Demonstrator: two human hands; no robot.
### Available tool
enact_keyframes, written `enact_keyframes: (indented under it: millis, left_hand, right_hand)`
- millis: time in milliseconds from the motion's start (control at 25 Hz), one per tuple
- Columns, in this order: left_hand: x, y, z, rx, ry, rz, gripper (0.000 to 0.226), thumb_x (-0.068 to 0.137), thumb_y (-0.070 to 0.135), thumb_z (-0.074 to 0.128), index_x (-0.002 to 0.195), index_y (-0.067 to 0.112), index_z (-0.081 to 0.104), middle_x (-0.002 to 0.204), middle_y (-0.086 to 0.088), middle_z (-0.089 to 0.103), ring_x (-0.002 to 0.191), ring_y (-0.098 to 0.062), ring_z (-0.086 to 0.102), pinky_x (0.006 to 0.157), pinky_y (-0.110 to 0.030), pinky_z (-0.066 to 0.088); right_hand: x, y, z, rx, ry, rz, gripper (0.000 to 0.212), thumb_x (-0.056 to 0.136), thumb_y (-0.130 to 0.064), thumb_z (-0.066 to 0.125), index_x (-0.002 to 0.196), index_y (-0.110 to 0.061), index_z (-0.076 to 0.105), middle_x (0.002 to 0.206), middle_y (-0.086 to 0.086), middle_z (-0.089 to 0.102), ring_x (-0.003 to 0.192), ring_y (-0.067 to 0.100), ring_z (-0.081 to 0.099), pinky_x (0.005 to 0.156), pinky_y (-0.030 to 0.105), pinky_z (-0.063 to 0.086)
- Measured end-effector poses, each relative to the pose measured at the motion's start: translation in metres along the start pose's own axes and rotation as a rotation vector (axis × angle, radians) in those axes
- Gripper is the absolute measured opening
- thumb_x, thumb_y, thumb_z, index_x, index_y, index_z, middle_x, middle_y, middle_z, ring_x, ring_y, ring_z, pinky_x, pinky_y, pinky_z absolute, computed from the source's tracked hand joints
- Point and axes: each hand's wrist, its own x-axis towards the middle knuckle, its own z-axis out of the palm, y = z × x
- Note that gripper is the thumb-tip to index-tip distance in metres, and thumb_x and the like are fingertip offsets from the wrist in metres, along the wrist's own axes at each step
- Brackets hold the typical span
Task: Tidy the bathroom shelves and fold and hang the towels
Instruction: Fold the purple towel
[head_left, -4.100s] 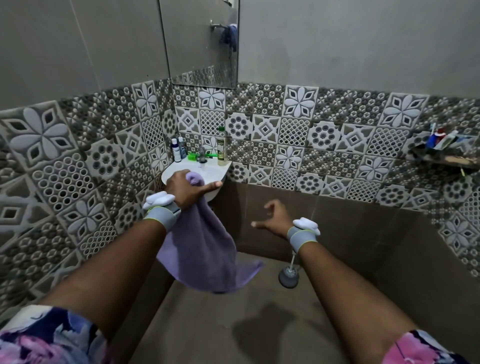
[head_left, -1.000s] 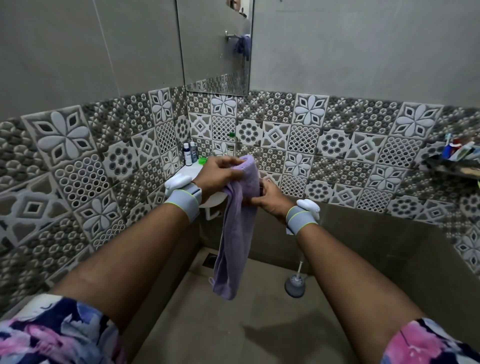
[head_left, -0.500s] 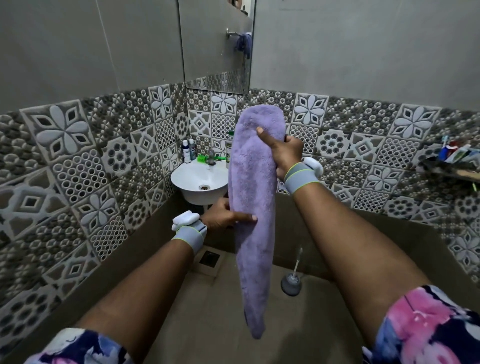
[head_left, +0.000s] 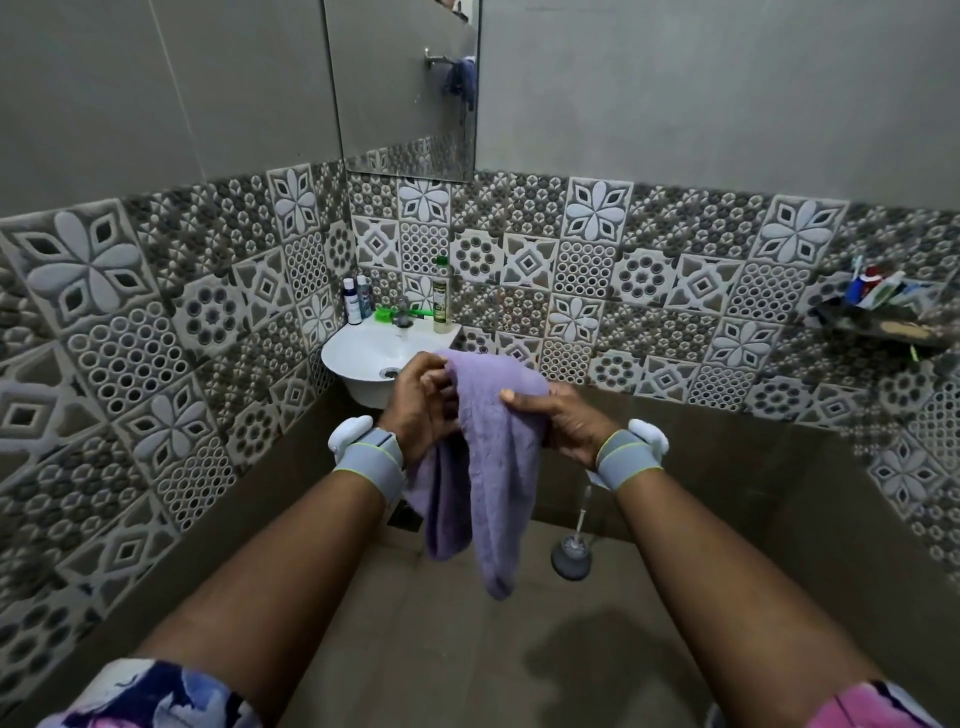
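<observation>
A lilac towel (head_left: 500, 467) hangs doubled over in front of me, its two ends dangling toward the floor. My left hand (head_left: 420, 402) grips its upper left edge and my right hand (head_left: 563, 422) pinches the fold on the right, both at chest height in front of the corner sink. A wall shelf (head_left: 883, 325) at the far right holds toothpaste tubes and toothbrushes. In the mirror (head_left: 405, 83) I see a reflected wall rail with a dark blue cloth hanging on it.
A white corner sink (head_left: 363, 353) stands behind the towel, with several bottles (head_left: 358, 301) and a tall green-capped bottle (head_left: 440, 299) on its rim. A toilet brush (head_left: 571, 556) stands on the floor at the right. Patterned tiled walls close in on the left and behind.
My right hand has come down from head height to chest height. The towel, stretched long and vertical before, is now folded over between both hands, and my left hand has risen to its top.
</observation>
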Motion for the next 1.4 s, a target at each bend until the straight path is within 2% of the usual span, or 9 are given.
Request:
enact_keyframes:
  millis: [160, 320, 440, 600, 760, 840, 1000, 1160, 1400]
  left_hand:
    - [0.005, -0.018, -0.034, 0.21, 0.425, 0.404, 0.005, 0.072, 0.021, 0.065, 0.069, 0.018, 0.062, 0.057, 0.004, 0.061, 0.054, -0.014, 0.048, 0.052, -0.02, 0.044]
    - [0.006, -0.023, -0.046, 0.699, 0.05, 0.545, 0.08, 0.055, 0.019, 0.078, 0.129, 0.016, 0.048, 0.119, -0.001, 0.057, 0.099, -0.009, 0.06, 0.085, -0.015, 0.05]
    - [0.009, -0.014, -0.029, 0.757, -0.005, 0.631, 0.065, 0.06, 0.012, 0.075, 0.122, 0.014, 0.052, 0.111, -0.005, 0.063, 0.097, -0.005, 0.06, 0.089, -0.029, 0.053]
    - [0.014, -0.003, -0.028, 0.806, 0.148, 0.537, 0.015, 0.064, 0.022, 0.063, 0.078, 0.027, 0.065, 0.085, -0.019, 0.07, 0.081, -0.011, 0.055, 0.078, -0.041, 0.053]
    - [0.021, -0.006, -0.032, 0.791, 0.135, 0.418, 0.038, 0.058, 0.037, 0.057, 0.074, 0.003, 0.064, 0.077, -0.02, 0.064, 0.079, -0.011, 0.049, 0.072, -0.039, 0.048]
    - [0.028, -0.013, -0.04, 0.773, 0.147, 0.344, 0.038, 0.056, 0.046, 0.055, 0.072, 0.014, 0.067, 0.084, -0.019, 0.068, 0.081, -0.014, 0.056, 0.078, -0.047, 0.052]
    - [0.019, -0.007, -0.033, 0.697, 0.23, 0.232, 0.035, 0.074, 0.038, 0.055, 0.099, 0.018, 0.071, 0.116, -0.021, 0.066, 0.109, -0.033, 0.062, 0.093, -0.046, 0.05]
    - [0.014, 0.006, -0.017, 0.703, 0.524, 0.244, 0.044, 0.089, 0.028, 0.045, 0.117, -0.002, 0.061, 0.123, -0.025, 0.06, 0.114, -0.04, 0.055, 0.081, -0.032, 0.038]
    - [0.017, 0.021, 0.002, 0.6, 0.561, 0.208, 0.058, 0.077, 0.042, 0.042, 0.12, 0.005, 0.052, 0.113, -0.02, 0.059, 0.106, -0.035, 0.057, 0.081, -0.037, 0.047]
  right_hand:
    - [0.004, -0.019, 0.008, 0.078, -0.049, -0.084, 0.028, 0.079, -0.003, 0.07, 0.106, 0.003, 0.066, 0.102, 0.015, 0.071, 0.096, 0.027, 0.066, 0.092, 0.037, 0.053]
    - [0.003, -0.03, 0.021, -0.004, -0.165, -0.021, 0.025, 0.077, -0.005, 0.069, 0.101, 0.001, 0.065, 0.094, 0.013, 0.072, 0.088, 0.025, 0.069, 0.086, 0.033, 0.056]
    - [0.003, -0.034, 0.024, 0.018, -0.196, -0.011, 0.028, 0.075, -0.006, 0.068, 0.101, 0.003, 0.065, 0.092, 0.014, 0.072, 0.085, 0.025, 0.07, 0.081, 0.031, 0.056]
    - [0.005, -0.038, 0.019, -0.049, -0.171, -0.02, 0.023, 0.077, -0.003, 0.068, 0.099, 0.002, 0.065, 0.092, 0.015, 0.07, 0.081, 0.024, 0.069, 0.078, 0.028, 0.056]
    - [0.011, -0.033, 0.022, -0.104, -0.063, -0.07, 0.018, 0.079, -0.001, 0.07, 0.096, 0.001, 0.067, 0.09, 0.012, 0.072, 0.08, 0.023, 0.07, 0.08, 0.03, 0.057]
    - [0.016, -0.027, 0.028, -0.087, -0.012, -0.11, 0.009, 0.078, -0.001, 0.072, 0.087, -0.002, 0.069, 0.082, 0.009, 0.074, 0.072, 0.019, 0.07, 0.072, 0.027, 0.058]
    - [0.028, -0.015, 0.039, -0.186, 0.172, -0.301, 0.019, 0.072, -0.012, 0.082, 0.083, -0.009, 0.066, 0.079, 0.0, 0.07, 0.069, 0.01, 0.064, 0.068, 0.024, 0.054]
    - [0.046, -0.004, 0.038, -0.451, 0.468, -0.602, 0.041, 0.066, -0.025, 0.085, 0.096, -0.022, 0.056, 0.092, -0.001, 0.057, 0.072, 0.006, 0.053, 0.07, 0.022, 0.05]
    - [0.061, 0.015, 0.033, -0.612, -0.19, -0.461, 0.088, 0.062, -0.008, 0.081, 0.137, -0.008, 0.035, 0.13, 0.0, 0.047, 0.119, 0.004, 0.044, 0.099, 0.01, 0.036]
